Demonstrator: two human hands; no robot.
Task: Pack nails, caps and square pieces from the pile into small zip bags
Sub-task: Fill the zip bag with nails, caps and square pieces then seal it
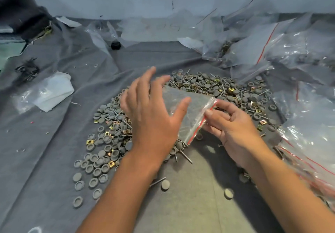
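Observation:
A pile (208, 87) of grey round caps, screw-like nails and brass square pieces lies on the grey cloth (54, 142) in the middle. A small clear zip bag (190, 113) with a red seal line is held over the pile. My right hand (233, 129) pinches it at the red-striped mouth. My left hand (150, 113) hovers over the bag's left side with fingers spread, and its thumb touches the bag. Grey caps and nails show faintly inside the bag.
Large crumpled clear bags (272, 48) with red zip lines crowd the back right and right edge. A flat plastic bag with white paper (49, 91) lies at left. A small black object (115, 45) sits far back. Loose caps (94, 171) scatter at front left.

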